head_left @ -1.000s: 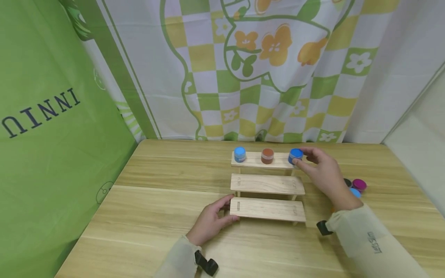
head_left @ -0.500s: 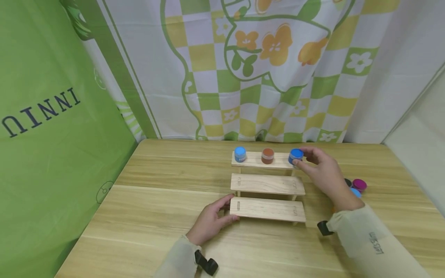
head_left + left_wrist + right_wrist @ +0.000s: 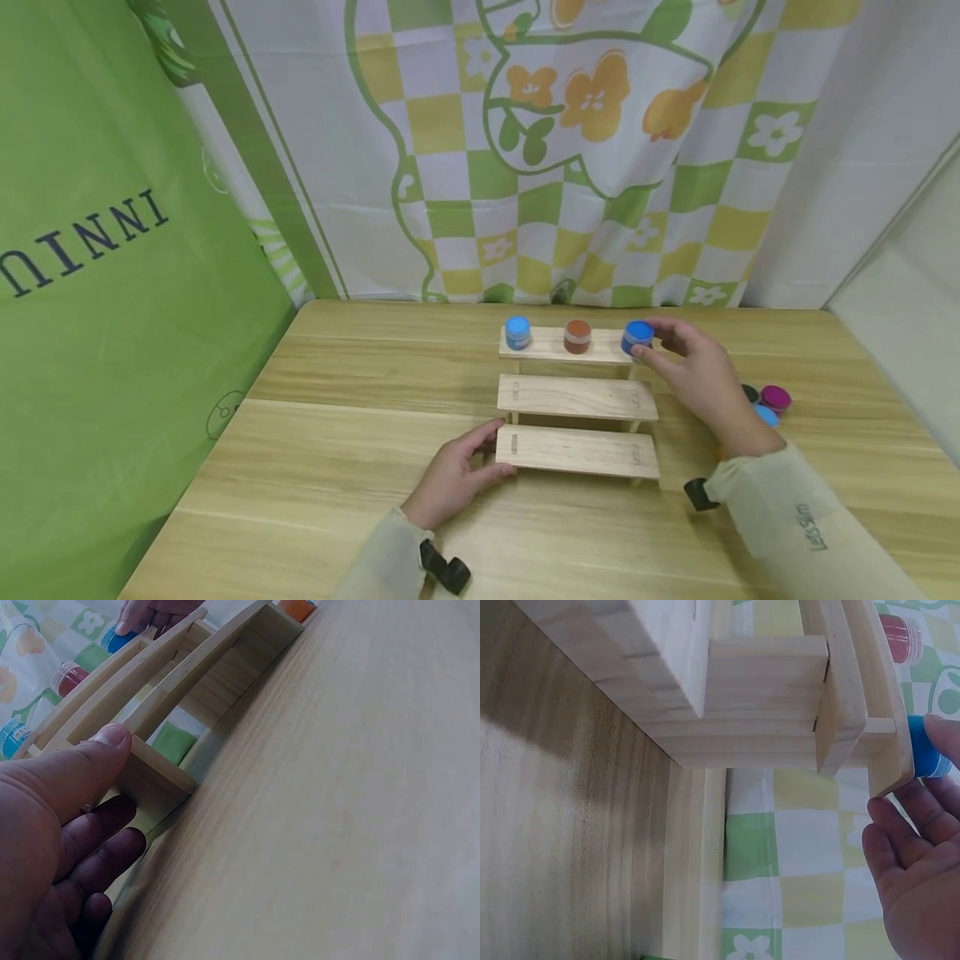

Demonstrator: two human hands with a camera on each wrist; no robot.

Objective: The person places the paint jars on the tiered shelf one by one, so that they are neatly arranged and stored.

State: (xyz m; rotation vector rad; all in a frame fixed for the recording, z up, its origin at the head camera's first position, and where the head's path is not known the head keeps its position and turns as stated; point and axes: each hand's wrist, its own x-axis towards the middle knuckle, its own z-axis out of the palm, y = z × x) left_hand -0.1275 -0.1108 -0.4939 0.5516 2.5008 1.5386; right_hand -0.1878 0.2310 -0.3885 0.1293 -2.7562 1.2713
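Observation:
A three-step wooden display rack (image 3: 577, 397) stands on the table. On its top step sit a light blue paint jar (image 3: 517, 333) at the left, a brown-red paint jar (image 3: 577, 337) in the middle and a dark blue paint jar (image 3: 637, 335) at the right end. My right hand (image 3: 693, 375) pinches the dark blue jar between thumb and fingers; the right wrist view shows this jar (image 3: 928, 750) on the step's end. With thumb in front and fingers behind, my left hand (image 3: 453, 477) grips the left end of the lowest step (image 3: 161, 769).
Right of the rack, partly behind my right forearm, several more jars stand together, among them a magenta jar (image 3: 776, 400) and a light blue jar (image 3: 767, 416). A patterned curtain (image 3: 600, 208) hangs behind the table (image 3: 360, 483); green cloth (image 3: 135, 292) hangs at the left.

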